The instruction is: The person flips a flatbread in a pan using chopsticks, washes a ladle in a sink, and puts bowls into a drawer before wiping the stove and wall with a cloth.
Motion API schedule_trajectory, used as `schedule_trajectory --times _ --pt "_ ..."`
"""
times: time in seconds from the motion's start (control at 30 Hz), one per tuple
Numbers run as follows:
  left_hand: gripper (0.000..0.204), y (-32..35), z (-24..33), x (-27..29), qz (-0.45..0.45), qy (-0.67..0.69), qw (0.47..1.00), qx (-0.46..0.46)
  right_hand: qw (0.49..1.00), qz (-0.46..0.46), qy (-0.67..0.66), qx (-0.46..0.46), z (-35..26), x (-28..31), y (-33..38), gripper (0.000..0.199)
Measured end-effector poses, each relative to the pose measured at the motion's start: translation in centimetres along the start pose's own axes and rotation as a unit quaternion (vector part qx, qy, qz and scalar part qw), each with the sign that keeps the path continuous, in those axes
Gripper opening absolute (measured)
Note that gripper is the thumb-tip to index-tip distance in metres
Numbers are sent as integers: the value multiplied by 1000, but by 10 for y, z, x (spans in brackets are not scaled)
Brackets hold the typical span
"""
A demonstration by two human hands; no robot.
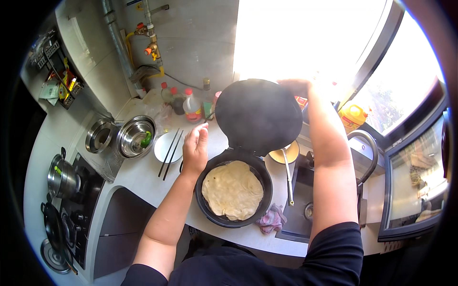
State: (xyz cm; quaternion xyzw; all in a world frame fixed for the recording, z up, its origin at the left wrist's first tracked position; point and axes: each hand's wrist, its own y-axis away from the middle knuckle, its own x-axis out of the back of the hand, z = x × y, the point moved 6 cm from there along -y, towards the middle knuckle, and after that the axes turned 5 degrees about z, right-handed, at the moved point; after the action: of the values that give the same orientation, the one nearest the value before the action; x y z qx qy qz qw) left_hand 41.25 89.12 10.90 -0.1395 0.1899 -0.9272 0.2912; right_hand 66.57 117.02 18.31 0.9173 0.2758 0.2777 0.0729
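The right hand [296, 86] clamps the raised lid [258, 116] of the electric pan [234, 217]; the left hand [195, 148], fingers loosely together, hovers by its rim, flatbread [232, 189] inside.

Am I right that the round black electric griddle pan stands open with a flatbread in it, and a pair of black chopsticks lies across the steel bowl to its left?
Not quite: in the head view the black chopsticks lie across the small white dish, not the steel bowl. The round black electric griddle pan does stand open, flatbread inside.
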Motion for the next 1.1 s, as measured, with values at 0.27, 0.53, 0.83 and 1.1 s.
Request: schedule_trajectory --times 0.27,0.53,0.83,1.1 --pt "41 25 -25 18 28 3 998 51 995 42 -93 -13 12 -5 -25 80" --pt "33 49 -62 88 141 -170 974 -45 878 414 110 213 -23 -22 89 59" --pt "82 57 -202 128 -161 -504 798 290 826 496 -15 268 36 -254 240 24" --pt "24 56 -193 154 -34 -342 931 124 864 474 9 172 49 -401 273 20"
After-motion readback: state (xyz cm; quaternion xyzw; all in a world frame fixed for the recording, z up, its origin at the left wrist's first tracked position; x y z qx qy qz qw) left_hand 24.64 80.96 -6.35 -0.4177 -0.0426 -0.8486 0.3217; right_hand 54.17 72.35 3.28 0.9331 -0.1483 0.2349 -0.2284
